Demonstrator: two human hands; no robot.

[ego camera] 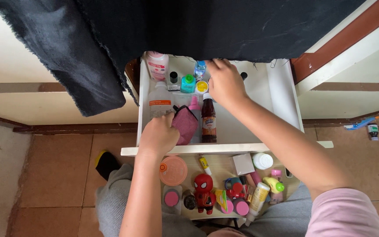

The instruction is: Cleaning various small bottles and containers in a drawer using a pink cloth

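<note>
left hand (158, 134): fingers closed round pink pouch (185, 123), front-left of white drawer (281, 94)
right hand (224, 81): fingers curled at drawer's back; whether it grips anything, cannot tell
risk: forearm may topple brown bottle (208, 118) beside pouch

White drawer (281, 87): pink pouch (185, 124) inside at front, brown bottle (208, 120) beside pouch; black cloth (163, 30) draped above; red figure (204, 192) below drawer front.

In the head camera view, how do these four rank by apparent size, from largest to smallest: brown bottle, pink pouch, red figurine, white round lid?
1. Pink pouch, partly covered by the left hand.
2. Brown bottle.
3. Red figurine; it lies nearer the camera, so its rank against the bottle is unsure.
4. White round lid.
</note>
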